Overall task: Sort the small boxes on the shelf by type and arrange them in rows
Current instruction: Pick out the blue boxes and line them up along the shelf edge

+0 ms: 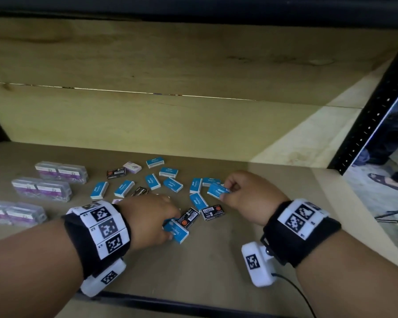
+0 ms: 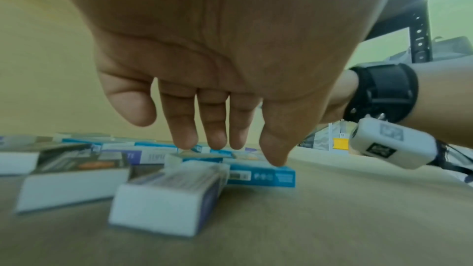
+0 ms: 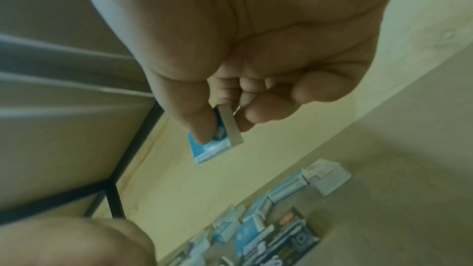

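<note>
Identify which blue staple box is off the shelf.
The blue box pinched in the right hand; every other blue box lies flat on the shelf board.

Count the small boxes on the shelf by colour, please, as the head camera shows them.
Blue boxes: 11, one of them pinched by the right hand
Black boxes: 4
White-and-purple boxes: 2 showing
Clear cases with purple labels: 6
Total: 23
</note>
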